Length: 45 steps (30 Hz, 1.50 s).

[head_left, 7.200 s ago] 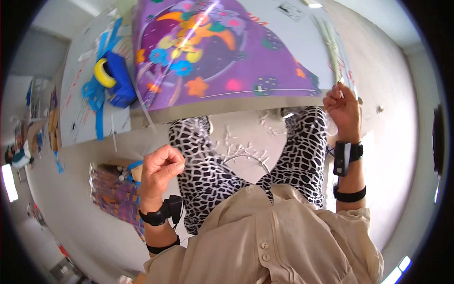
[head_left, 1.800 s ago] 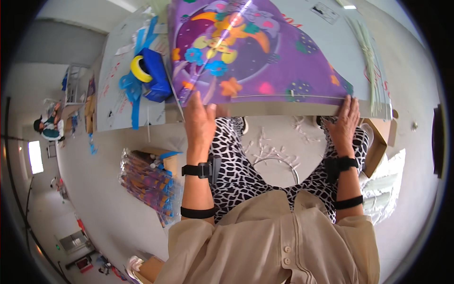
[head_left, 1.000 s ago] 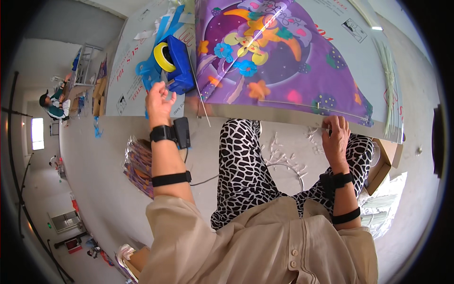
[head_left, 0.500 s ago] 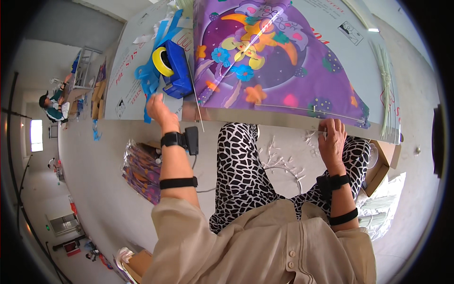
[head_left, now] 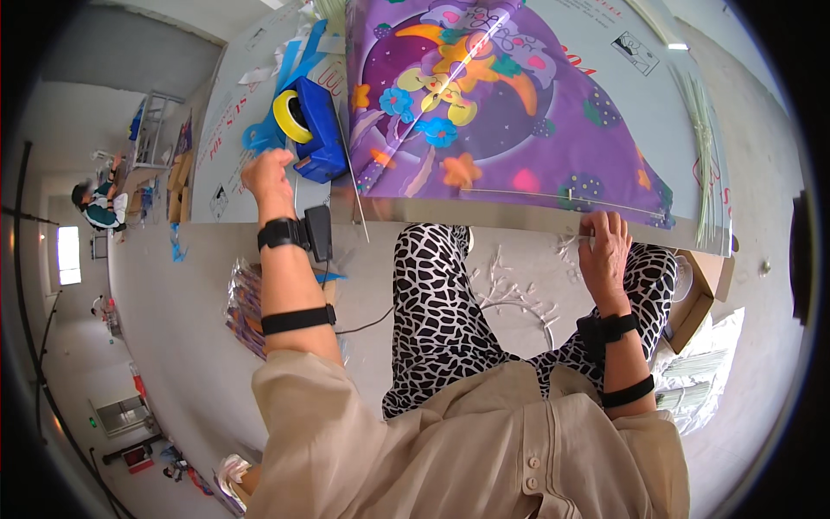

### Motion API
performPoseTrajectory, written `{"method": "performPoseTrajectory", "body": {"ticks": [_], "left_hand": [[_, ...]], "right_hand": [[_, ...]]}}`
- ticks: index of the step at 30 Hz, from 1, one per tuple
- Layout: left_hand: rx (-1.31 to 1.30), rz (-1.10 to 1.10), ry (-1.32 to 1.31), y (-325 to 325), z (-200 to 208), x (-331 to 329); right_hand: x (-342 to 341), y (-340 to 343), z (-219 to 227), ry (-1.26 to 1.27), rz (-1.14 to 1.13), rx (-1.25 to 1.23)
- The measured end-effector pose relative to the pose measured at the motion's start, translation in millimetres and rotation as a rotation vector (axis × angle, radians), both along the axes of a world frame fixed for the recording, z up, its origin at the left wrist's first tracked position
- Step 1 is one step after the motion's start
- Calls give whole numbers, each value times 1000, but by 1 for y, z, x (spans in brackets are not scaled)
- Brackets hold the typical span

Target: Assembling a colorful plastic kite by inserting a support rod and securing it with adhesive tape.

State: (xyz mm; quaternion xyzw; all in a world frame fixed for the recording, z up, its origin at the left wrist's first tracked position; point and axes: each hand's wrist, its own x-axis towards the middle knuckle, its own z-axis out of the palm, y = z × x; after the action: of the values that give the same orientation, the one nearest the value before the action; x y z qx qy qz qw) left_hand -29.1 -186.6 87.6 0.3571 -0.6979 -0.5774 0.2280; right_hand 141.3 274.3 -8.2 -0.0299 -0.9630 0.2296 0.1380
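Note:
A purple printed plastic sheet [head_left: 493,177], patterned with a moon, stars and flowers, lies over the grey tabletop [head_left: 635,78]. Along its near edge runs a thin pale stick [head_left: 527,195]. At that edge, toward the right, my right hand [head_left: 609,251] has its fingers bent and closed on the sheet's rim. My left hand [head_left: 269,180] is above the table's left front part, fingers curled, and what they hold, if anything, is hidden. Just beyond it stands a blue tape dispenser [head_left: 325,143] with a yellow roll [head_left: 290,118]. Blue strips [head_left: 264,134] lie beside the dispenser.
A bundle of pale thin sticks [head_left: 702,156] lies on the table's right side. An open cardboard box [head_left: 705,281] and wrapped stick bundles [head_left: 696,372] sit on the floor at right. Packed purple sheets [head_left: 246,307] lie below left. Another person [head_left: 99,208] works far left.
My left hand has moved a little left and away from me. The blue strip that hung by it over the table edge no longer hangs there. My right hand stays in place.

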Motion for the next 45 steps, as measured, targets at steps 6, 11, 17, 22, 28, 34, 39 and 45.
{"method": "performPoseTrajectory", "body": {"ticks": [6, 11, 17, 22, 28, 34, 39, 45], "left_hand": [[302, 17, -75, -6, -44, 33], [452, 172, -107, -1, -83, 53], [424, 45, 91, 87, -54, 87], [571, -401, 194, 179, -37, 101], [721, -744, 108, 290, -50, 106], [737, -819, -17, 336, -71, 103], [731, -845, -40, 344, -78, 102], [722, -855, -35, 350, -83, 103]], "right_hand": [[0, -1, 1, 8, 4, 6], [-1, -3, -7, 22, 15, -4], [5, 11, 2, -29, 24, -94], [3, 25, -2, -23, 63, -477], [14, 42, 21, -269, -112, -537], [10, 47, 20, -314, -121, -585], [0, 44, 19, -284, -155, -559], [-11, 43, 20, -264, -158, -537]]}}
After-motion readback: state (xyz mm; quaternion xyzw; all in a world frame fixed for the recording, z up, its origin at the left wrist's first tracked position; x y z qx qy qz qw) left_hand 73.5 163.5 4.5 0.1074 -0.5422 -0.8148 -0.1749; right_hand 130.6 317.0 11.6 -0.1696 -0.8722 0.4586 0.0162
